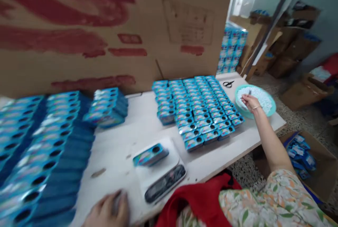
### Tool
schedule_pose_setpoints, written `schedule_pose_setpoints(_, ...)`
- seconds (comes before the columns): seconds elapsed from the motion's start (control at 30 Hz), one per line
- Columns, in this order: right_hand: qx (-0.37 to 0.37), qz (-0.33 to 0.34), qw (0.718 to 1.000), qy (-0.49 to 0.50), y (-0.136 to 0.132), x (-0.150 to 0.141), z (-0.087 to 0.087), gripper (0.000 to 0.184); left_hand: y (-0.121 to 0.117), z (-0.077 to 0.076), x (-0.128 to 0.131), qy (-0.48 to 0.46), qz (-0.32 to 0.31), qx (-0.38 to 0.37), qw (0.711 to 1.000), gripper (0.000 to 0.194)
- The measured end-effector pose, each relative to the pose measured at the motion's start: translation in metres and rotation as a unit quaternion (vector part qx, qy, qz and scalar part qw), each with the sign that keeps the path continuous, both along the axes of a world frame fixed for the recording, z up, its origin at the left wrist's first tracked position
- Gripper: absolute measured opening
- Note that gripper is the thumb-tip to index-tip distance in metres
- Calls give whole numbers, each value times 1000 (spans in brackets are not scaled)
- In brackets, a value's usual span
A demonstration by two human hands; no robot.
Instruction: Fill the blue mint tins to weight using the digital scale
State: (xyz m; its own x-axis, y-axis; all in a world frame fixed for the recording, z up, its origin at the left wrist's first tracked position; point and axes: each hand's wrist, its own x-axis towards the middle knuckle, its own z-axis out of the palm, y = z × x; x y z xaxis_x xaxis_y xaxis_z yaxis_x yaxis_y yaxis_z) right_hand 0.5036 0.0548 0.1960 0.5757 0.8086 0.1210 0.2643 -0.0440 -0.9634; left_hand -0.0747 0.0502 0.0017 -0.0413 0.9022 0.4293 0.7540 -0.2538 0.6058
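Fingers of the left hand (107, 210) are curling loosely at the near edge of the white table (126, 132); the picture is blurred there, so whether they are gripping anything cannot be told. Just beyond it, a small scale (160, 174) is sitting on the table, and one blue box (150, 155) is lying on its white platform above the dark display. A red cloth (200, 199) is bunching at the table's near edge, beside the person's floral sleeve (277, 199).

Further left, long rows of blue boxes (39, 142) are running along the table, with a short stack (107, 107) behind them. In the middle, a wide block of the same boxes (198, 109) is lying in neat rows.

Past that block, the right hand (249, 102) is reaching into a teal bowl (270, 109), fingers pinching down into the white pellets (260, 96) filling it. Scissors (228, 83) are lying just behind the bowl.

On the floor to the right, an open carton (322, 163) is holding more blue boxes loosely. A tall cardboard sheet (111, 26) is standing behind the table.
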Motion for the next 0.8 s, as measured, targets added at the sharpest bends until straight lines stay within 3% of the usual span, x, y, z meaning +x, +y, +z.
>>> schedule_pose_setpoints(0.13,-59,175,982,49,39,-110,0,43,-8,-5,4,39,26,-77,996,35)
schedule_pose_setpoints(0.27,-96,380,915,-96,61,-231,3,14,-4,-24,-2,63,35,-110,991,28)
schedule_pose_setpoints(0.37,-92,455,850,-249,65,-292,0,7,-6,-25,0,62,44,-106,992,24)
schedule_pose_setpoints(0.47,-114,473,782,-390,70,-317,-9,13,-10,-22,3,53,43,-98,993,22)
schedule_pose_setpoints(0.57,-158,475,726,-471,75,-321,-14,19,-10,-21,3,44,40,-99,993,21)
schedule_pose_setpoints(0.67,-164,479,702,-501,77,-320,-15,29,-9,-21,3,40,42,-104,993,22)
schedule_pose_setpoints(0.8,-154,486,698,-503,81,-319,-17,28,-10,-18,4,39,48,-108,992,21)
